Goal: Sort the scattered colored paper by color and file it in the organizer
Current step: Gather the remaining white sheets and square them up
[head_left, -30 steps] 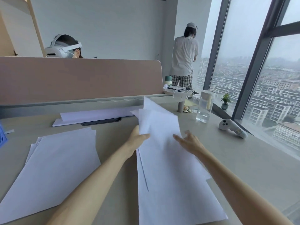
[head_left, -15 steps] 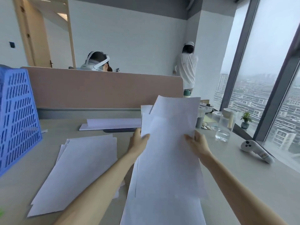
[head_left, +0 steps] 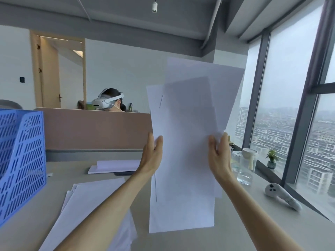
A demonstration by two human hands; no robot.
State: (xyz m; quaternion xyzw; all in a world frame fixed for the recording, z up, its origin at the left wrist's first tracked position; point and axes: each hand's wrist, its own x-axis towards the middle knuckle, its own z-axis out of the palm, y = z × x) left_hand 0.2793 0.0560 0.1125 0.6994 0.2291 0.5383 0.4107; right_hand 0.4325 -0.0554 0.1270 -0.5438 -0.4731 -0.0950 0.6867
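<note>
I hold a loose sheaf of pale sheets (head_left: 184,142) upright in the air in front of me, the sheets fanned and uneven at the top. My left hand (head_left: 152,154) grips its left edge, thumb in front. My right hand (head_left: 218,156) grips the right edge, fingers partly behind the paper. A second pile of pale sheets (head_left: 90,205) lies flat on the desk under my left forearm. The blue perforated organizer (head_left: 21,160) stands at the left edge of the desk.
A thin stack of white sheets (head_left: 116,165) lies near the desk divider (head_left: 94,129). At right stand a clear jar (head_left: 247,165), a white controller (head_left: 279,194) and a small potted plant (head_left: 272,158) by the window. A person wearing a headset sits behind the divider.
Both hands have lifted the sheaf off the desk from flat to upright. The view has tilted up and left, bringing the blue organizer fully into view.
</note>
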